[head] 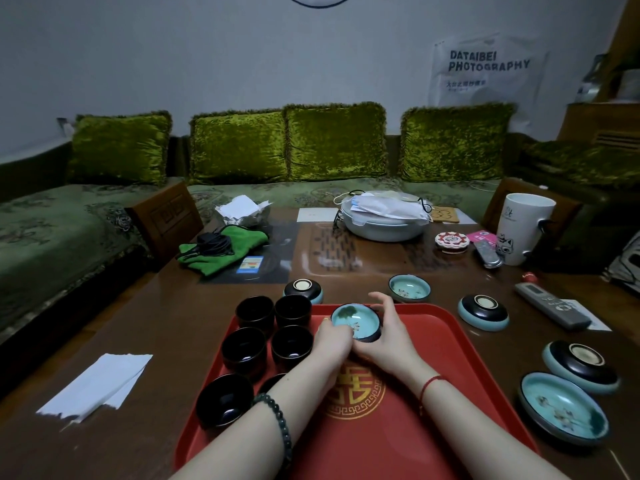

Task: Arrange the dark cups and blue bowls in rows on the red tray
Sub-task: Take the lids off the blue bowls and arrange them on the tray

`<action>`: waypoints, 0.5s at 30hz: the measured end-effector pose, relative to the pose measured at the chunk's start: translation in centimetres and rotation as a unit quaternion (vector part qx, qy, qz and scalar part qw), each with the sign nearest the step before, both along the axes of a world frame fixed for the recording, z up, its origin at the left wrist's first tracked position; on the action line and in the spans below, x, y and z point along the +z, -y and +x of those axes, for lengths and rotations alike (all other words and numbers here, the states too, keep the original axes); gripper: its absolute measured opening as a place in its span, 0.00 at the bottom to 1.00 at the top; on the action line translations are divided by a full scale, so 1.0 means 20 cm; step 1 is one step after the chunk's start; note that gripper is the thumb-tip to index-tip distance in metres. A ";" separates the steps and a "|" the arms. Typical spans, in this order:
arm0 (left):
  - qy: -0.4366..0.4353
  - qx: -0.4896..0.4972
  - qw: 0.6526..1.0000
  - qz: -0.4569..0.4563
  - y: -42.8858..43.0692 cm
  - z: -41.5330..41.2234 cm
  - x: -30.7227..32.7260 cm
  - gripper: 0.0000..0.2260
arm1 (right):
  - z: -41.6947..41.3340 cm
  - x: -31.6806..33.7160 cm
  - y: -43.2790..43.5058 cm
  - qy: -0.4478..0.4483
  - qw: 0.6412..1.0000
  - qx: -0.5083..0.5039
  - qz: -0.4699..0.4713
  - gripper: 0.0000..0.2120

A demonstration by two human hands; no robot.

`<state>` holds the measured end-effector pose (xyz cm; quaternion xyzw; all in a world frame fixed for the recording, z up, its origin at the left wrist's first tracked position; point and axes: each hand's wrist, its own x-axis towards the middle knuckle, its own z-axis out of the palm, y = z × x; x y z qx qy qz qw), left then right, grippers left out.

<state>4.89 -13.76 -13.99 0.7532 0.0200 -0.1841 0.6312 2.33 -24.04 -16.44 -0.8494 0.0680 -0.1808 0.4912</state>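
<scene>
Glossy dark wood on the tabletop [166,344], throwing back reflections. Smooth red tray [433,341], probably plastic, with a gold printed emblem. Glazed ceramic on the blue bowls [563,407], shiny pale inside, dark outside. Dark cups [255,311] glossy, black-glazed. Crushed green velvet on the far cushions [335,142]. Matt white paper [100,382] at near left. Soft green cloth [225,249].
</scene>
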 end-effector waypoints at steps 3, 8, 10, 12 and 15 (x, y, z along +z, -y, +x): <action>-0.005 0.001 1.000 -0.003 0.00 0.01 0.00 0.20 | 0.00 -0.01 0.00 -0.006 1.000 0.002 0.001 0.39; 0.002 -0.011 1.000 0.015 0.00 0.00 0.02 0.25 | -0.02 -0.01 0.01 -0.026 0.999 0.018 0.001 0.44; 0.019 -0.016 0.999 0.037 0.00 -0.01 0.05 0.28 | -0.03 0.00 0.02 -0.023 0.999 0.024 0.009 0.45; 0.048 -0.028 0.997 0.053 -0.01 -0.03 0.06 0.30 | -0.06 0.02 0.04 -0.010 1.000 0.024 0.009 0.45; 0.110 -0.064 0.989 0.077 -0.01 -0.07 0.10 0.30 | -0.13 0.08 0.07 0.021 0.999 0.023 0.008 0.44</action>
